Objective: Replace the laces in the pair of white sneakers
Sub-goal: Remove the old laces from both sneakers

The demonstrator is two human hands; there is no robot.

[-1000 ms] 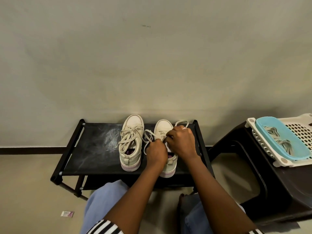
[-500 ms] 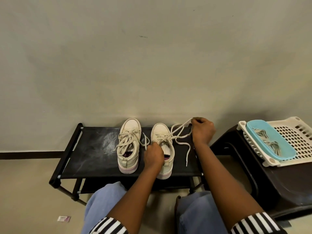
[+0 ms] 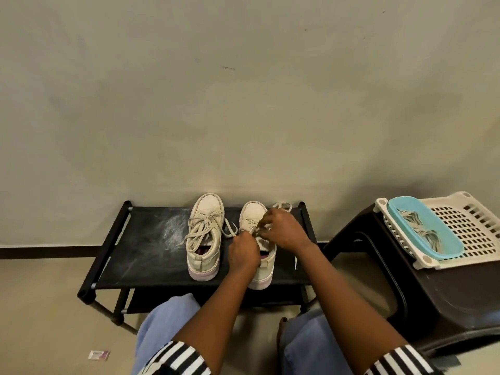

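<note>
Partly hiding the right sneaker (image 3: pixel 253 212), left hand (image 3: pixel 243 251) and right hand (image 3: pixel 284 231) fingers pinch its lace (image 3: pixel 281 205).

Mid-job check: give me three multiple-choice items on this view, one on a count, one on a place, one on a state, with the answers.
1. How many sneakers stand on the black rack? A) one B) three C) two
2. Where does the blue tray of spare laces sit? A) on the rack B) on the white basket atop the dark stool C) on the floor
3. What are the left hand and right hand doing? A) both hold the laces of the right sneaker B) both rest on the knees C) one reaches into the tray

Answers: 1 C, a pair stands side by side on the rack. 2 B, the tray lies across the basket at the right. 3 A, both hands meet over that sneaker, fingers curled on its laces.
</note>
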